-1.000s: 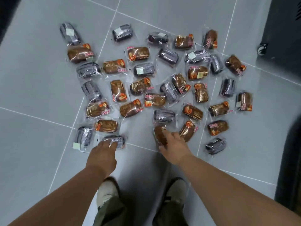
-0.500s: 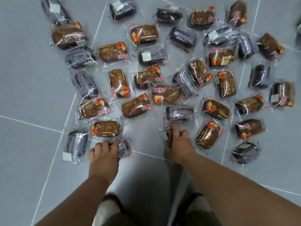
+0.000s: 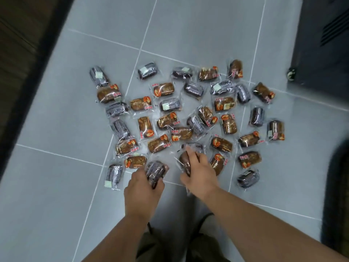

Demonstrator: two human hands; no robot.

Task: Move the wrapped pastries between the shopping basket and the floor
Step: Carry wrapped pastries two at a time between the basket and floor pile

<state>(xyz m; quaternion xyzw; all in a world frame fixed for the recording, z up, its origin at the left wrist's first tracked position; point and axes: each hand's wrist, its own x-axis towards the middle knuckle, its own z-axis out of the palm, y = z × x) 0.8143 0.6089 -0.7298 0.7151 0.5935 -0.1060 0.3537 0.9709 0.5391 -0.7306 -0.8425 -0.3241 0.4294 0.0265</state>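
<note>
Wrapped pastries (image 3: pixel 229 126) lie spread on the floor (image 3: pixel 188 35), fwd of both hands. L hand (image 3: pixel 143 188) grips a dark pastry (image 3: pixel 155 170), R hand (image 3: pixel 201 173) a brown pastry (image 3: pixel 184 161) (both long axes run roughly away from the person); basket not identifiable.

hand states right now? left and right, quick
Left hand: closed, holding a dark pastry.
Right hand: closed, holding a brown pastry.
</note>
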